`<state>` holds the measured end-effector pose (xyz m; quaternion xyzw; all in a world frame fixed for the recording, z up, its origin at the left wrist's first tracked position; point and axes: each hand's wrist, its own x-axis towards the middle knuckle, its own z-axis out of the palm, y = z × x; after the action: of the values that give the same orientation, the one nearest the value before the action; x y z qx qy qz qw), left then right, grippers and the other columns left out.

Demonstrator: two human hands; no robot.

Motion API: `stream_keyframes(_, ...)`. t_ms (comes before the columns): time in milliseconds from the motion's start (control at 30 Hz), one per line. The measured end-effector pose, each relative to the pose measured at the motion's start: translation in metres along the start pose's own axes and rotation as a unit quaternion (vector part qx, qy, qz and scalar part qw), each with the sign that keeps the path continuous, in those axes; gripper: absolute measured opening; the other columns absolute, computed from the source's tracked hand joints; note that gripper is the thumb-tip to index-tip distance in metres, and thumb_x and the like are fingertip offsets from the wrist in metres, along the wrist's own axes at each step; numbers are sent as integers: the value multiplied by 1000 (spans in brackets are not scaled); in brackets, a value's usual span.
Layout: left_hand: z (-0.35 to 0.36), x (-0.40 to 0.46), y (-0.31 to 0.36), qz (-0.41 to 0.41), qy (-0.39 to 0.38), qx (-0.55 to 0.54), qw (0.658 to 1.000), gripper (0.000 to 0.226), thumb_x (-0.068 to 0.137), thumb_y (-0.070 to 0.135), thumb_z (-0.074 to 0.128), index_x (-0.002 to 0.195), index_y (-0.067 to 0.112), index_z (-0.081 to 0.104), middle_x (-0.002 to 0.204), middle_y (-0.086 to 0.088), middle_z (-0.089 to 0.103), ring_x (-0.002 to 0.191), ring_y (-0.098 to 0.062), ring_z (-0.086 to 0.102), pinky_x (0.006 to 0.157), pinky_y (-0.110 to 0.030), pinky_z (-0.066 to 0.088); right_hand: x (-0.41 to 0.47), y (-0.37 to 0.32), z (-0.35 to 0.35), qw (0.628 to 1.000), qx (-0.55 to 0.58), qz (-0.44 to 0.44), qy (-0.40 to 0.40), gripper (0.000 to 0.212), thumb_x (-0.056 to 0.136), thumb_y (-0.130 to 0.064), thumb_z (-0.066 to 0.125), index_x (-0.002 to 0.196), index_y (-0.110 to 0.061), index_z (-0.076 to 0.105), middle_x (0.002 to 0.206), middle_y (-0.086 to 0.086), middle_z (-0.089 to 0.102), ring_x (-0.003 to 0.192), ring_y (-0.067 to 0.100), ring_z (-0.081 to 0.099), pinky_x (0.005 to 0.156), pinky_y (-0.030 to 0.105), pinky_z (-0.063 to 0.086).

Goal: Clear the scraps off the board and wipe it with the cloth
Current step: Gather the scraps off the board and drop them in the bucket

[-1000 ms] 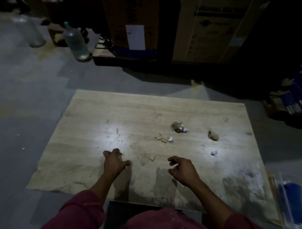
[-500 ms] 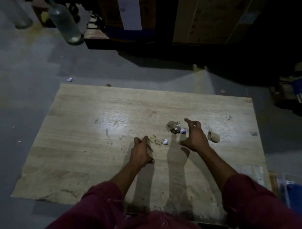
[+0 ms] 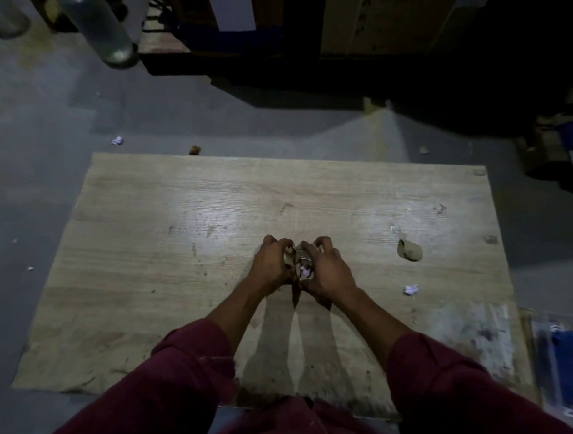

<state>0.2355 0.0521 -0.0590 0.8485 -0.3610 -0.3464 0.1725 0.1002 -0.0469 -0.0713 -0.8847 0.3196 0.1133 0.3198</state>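
Head view: both hands meet at the middle of the wooden board, which lies on a grey floor.
Left hand: fingers curled in, cupping the near side of a little heap of scraps.
Right hand: curled the same way, closing on the heap from the other side (paper and brown bits show in the gap).
Stragglers: a brown shell-like scrap and a white crumpled bit sit well apart, to the right.
Cloth: not clearly visible.
Doing it well: keep both palms low against the wood, squeeze the heap together before lifting, then collect the stragglers before wiping.
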Motion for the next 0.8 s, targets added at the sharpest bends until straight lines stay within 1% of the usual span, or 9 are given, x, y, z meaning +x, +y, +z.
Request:
stream_keyframes(100, -13, -13, -18, 8, -25, 58, 998, 92, 60, 25, 91, 143, 21, 52, 130, -10, 46, 111, -30, 58, 87, -35, 51, -1, -4, 7, 1000, -19, 2, -5, 94, 76, -43, 82, 155, -38, 31, 149, 6, 29, 124, 34, 49, 97, 42, 52)
stream_keyframes(167, -17, -24, -34, 2, -41, 88, 995, 105, 59, 30, 94, 150, 21, 44, 136, -9, 41, 114, -29, 57, 91, -36, 52, 1, -9, 7, 999, -32, -12, -12, 85, 82, -41, 79, 154, -38, 34, 148, 7, 31, 123, 34, 49, 96, 42, 52)
stream_keyframes(233, -13, -34, -47, -6, -47, 80, 996, 108, 57, 31, 95, 151, 21, 42, 136, -6, 38, 113, -28, 57, 90, -34, 51, 4, -15, 8, 998, -39, -36, -14, 72, 87, -32, 74, 151, -36, 41, 143, 8, 35, 118, 34, 52, 91, 44, 55)
stream_keyframes(400, 1, -36, -47, -29, 21, 18, 999, 89, 59, 32, 95, 139, 21, 58, 121, -4, 55, 106, -25, 61, 84, -29, 49, 8, -31, 9, 995, -60, -69, -36, 39, 87, -16, 67, 126, -22, 65, 124, 8, 46, 95, 33, 63, 76, 41, 57)
stream_keyframes(533, 7, -30, -40, -14, 39, 17, 999, 65, 65, 31, 92, 125, 21, 69, 107, -3, 60, 92, -22, 63, 74, -27, 47, 7, -26, 14, 997, -31, -58, -35, 42, 80, -7, 68, 119, -20, 71, 119, 5, 51, 90, 29, 64, 71, 30, 50)
stream_keyframes(633, 10, -26, -37, 25, 50, 35, 998, 33, 73, 28, 85, 104, 21, 75, 92, 2, 54, 81, -15, 55, 63, -25, 32, 2, -23, 13, 998, 51, -36, -13, 40, 80, -9, 72, 118, -21, 74, 113, 6, 59, 92, 26, 64, 75, 31, 53)
stream_keyframes(700, 12, -21, -33, 39, 49, 47, 997, 13, 76, 21, 79, 89, 20, 77, 87, 4, 53, 81, -16, 57, 61, -25, 30, -5, -23, 10, 992, 127, -23, 12, 29, 82, -7, 70, 110, -12, 77, 103, 10, 68, 93, 24, 66, 78, 33, 53)
stream_keyframes(767, 16, -17, -28, 36, 40, 32, 998, 9, 79, 18, 72, 86, 19, 78, 87, 2, 59, 83, -18, 60, 64, -26, 35, -13, -23, 6, 978, 207, 6, 38, 19, 83, -8, 71, 99, 1, 74, 92, 20, 69, 85, 20, 65, 76, 33, 50)
stream_keyframes(800, 17, -16, -25, 34, 40, 13, 999, 12, 80, 20, 70, 89, 19, 78, 88, 1, 63, 82, -17, 61, 65, -26, 38, -17, -22, 6, 966, 255, 28, 34, 21, 81, -12, 73, 96, 2, 73, 92, 22, 68, 80, 16, 63, 73, 29, 49)
